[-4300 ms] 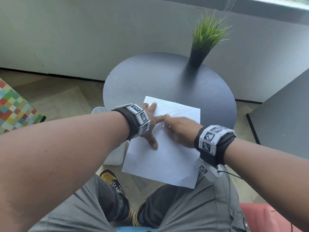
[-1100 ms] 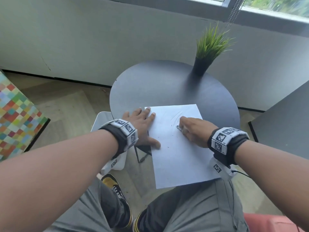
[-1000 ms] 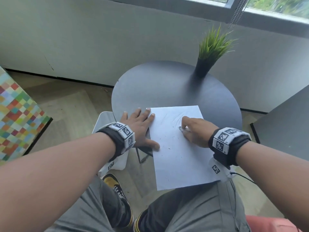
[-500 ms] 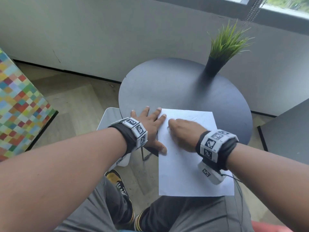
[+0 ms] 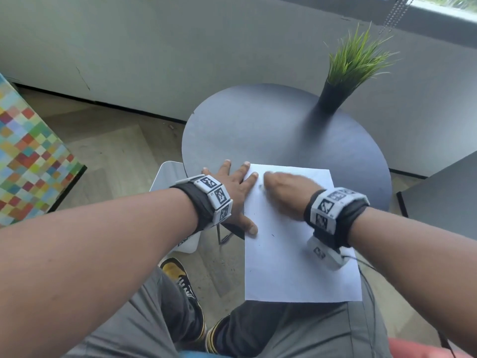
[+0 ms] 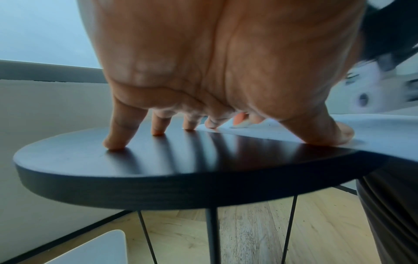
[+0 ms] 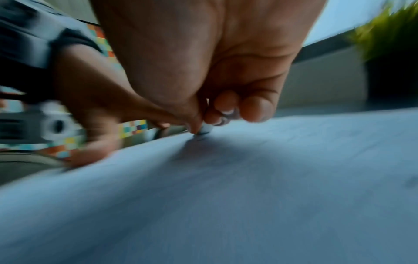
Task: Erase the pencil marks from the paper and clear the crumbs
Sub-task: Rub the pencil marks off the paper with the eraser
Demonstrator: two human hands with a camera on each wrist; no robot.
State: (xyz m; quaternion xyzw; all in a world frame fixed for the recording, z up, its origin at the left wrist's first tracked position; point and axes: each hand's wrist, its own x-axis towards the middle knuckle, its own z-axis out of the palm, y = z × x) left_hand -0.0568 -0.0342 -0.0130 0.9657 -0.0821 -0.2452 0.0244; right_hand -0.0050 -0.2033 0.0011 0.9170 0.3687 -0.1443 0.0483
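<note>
The right hand (image 5: 284, 192) has slid toward the paper's (image 5: 296, 267) far left corner, pinching the eraser (image 7: 204, 129); the left hand's (image 5: 232, 192) spread fingers (image 6: 115, 132) pin paper and worktop (image 5: 258, 130).

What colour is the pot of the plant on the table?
Black; the pot shows best in the head view.

Daylight from window (image 5: 444, 6); wrist views blurred, edges warped.

Lounge corner of a home or office, by a window.
Small round dark counter (image 5: 258, 130) on thin legs, potted grass plant (image 5: 353, 65) at far edge, wood floor (image 5: 116, 151), checkered colourful seat (image 5: 28, 161).
</note>
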